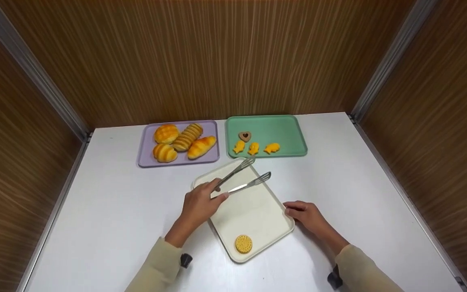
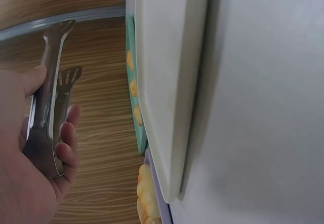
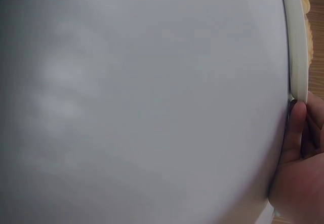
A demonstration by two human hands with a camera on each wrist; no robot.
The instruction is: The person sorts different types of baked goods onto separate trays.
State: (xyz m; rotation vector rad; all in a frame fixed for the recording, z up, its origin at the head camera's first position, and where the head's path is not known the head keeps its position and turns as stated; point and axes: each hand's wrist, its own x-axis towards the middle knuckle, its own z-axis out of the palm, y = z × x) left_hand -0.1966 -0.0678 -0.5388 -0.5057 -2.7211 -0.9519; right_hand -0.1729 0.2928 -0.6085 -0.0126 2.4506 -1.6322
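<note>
My left hand point(image 1: 201, 202) holds a pair of metal tongs point(image 1: 237, 187), thumb on one arm and fingers curled round the other. The tongs' slotted ends are spread apart with nothing between them, above the far part of a cream tray point(image 1: 253, 211). In the left wrist view the tongs point(image 2: 48, 97) lie across the palm, bend toward the wrist. My right hand point(image 1: 308, 217) grips the cream tray's right rim near its near corner; the right wrist view shows fingertips point(image 3: 297, 113) right at the edge. A round yellow biscuit point(image 1: 243, 244) lies at the tray's near end.
Behind, a green tray point(image 1: 282, 129) bears a heart-shaped cookie point(image 1: 245, 136) and three orange fish-shaped crackers point(image 1: 253, 148). Left of it, a purple tray point(image 1: 146, 152) carries several bread pieces point(image 1: 188, 137). Wood-grain walls point(image 1: 217, 61) enclose the white table point(image 1: 128, 211) at back and sides.
</note>
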